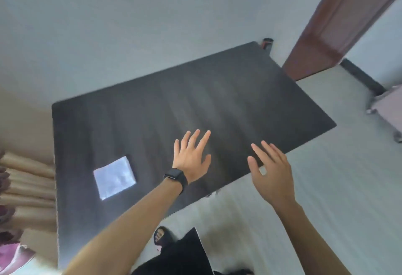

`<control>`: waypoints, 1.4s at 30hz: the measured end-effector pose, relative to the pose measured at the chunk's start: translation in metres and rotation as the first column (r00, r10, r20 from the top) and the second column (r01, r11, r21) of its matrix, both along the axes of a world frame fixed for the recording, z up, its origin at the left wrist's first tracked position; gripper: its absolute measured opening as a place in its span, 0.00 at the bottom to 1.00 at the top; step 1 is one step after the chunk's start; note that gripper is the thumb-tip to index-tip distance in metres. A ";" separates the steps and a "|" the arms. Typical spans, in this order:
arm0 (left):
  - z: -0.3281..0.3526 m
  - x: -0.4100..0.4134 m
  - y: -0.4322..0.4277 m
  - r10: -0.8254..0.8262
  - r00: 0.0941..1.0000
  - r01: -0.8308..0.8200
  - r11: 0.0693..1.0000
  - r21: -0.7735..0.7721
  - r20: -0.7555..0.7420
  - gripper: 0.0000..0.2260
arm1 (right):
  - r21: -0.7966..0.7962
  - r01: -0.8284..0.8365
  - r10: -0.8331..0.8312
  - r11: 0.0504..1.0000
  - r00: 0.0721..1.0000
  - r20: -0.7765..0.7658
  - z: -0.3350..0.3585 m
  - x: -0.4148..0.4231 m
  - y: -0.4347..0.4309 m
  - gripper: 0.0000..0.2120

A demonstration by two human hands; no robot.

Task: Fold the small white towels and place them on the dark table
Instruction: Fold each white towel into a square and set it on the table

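Pale wall (130,24) takes up most of the background, then a light floor (337,198) off to the right, and in the middle sits the big dark counter (217,100), matte with a faint wood grain. A reddish-brown door (337,18) stands beyond its far right corner, and beige curtains (28,179) hang along its left side. The person has both bare forearms stretched out over the near edge. The left hand (191,159) is palm down above the counter's middle with its grip spread wide, fingers fanned and holding nothing; can't tell whether it actually touches the surface. The right hand (274,174) hangs over the near edge, its grip loose too, fingers straight and slightly apart, nothing in it. The one small white towel (114,176) I can see lies folded into a neat square, flat on the near left part of the counter, well apart from the left hand. There's a black smartwatch (174,175) on the left wrist, screen dark, and any branding is too blurry to read. Thin ring (189,142) on one left finger.
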State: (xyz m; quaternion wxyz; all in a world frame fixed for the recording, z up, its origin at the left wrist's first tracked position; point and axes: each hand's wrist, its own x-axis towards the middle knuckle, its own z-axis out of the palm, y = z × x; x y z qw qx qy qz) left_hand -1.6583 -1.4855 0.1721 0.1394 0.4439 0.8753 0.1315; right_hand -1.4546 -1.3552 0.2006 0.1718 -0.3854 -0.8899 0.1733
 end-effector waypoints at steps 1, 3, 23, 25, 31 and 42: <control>0.015 0.028 0.035 -0.055 0.998 0.055 0.997 0.044 -0.015 0.31 | 0.034 0.049 -0.048 0.998 0.999 -0.025 0.012 0.033 0.022 0.22; 0.047 0.088 0.106 -0.173 0.983 0.179 0.975 0.133 -0.056 0.29 | 0.106 0.165 -0.156 0.981 0.984 -0.089 0.036 0.101 0.064 0.22; 0.232 0.663 0.601 -0.795 0.510 0.812 0.319 0.489 -0.329 0.26 | 0.313 0.891 -0.819 0.328 0.433 -0.376 0.200 0.711 0.324 0.20; 0.238 0.709 0.643 -0.815 0.476 0.823 0.281 0.493 -0.330 0.26 | 0.325 0.900 -0.839 0.290 0.403 -0.366 0.206 0.751 0.354 0.19; 0.253 0.853 0.765 -0.879 0.367 0.844 0.178 0.507 -0.303 0.25 | 0.296 0.941 -0.887 0.165 0.272 -0.373 0.210 0.867 0.439 0.19; 0.220 1.118 0.945 -0.925 0.243 0.902 0.105 0.418 -0.293 0.24 | 0.246 0.961 -0.910 0.130 0.214 -0.355 0.180 1.100 0.614 0.19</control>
